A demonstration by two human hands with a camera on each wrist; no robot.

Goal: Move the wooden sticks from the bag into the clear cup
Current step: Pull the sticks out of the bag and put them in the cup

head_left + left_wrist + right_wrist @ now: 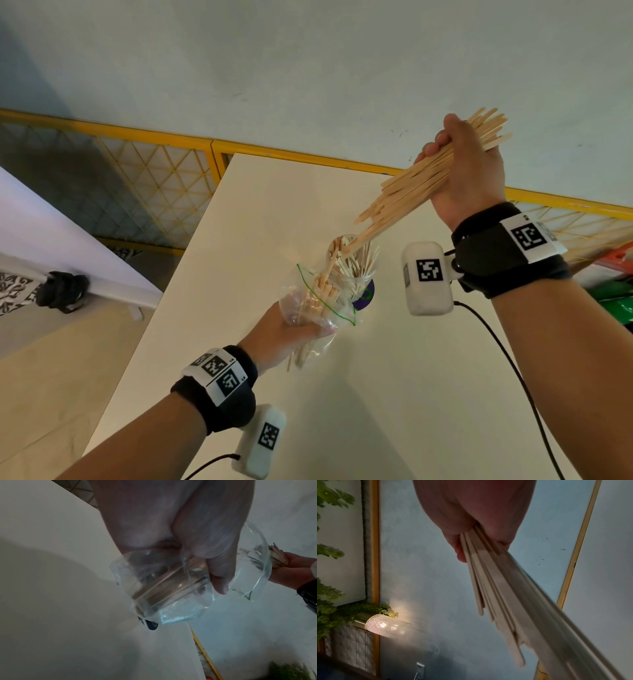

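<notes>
My right hand (462, 164) is raised over the table and grips a thick bundle of wooden sticks (411, 185); the bundle's low ends point down toward the clear cup (356, 270). The cup stands on the white table (394, 377) with several sticks in it. Just in front of the cup my left hand (284, 335) holds the clear plastic bag (308, 308), which has a green zip line and more sticks inside. The left wrist view shows my thumb (217, 574) pressed on the crumpled bag (164, 585). From the right wrist the gripped sticks (505, 595) fan downward.
The table's left edge runs diagonally down toward me; a yellow mesh fence (154, 171) stands behind it. A second white surface (51, 240) with a black clamp (63, 291) lies to the left. Green and orange items (616, 284) sit at the right edge. Cables trail from both wrist cameras.
</notes>
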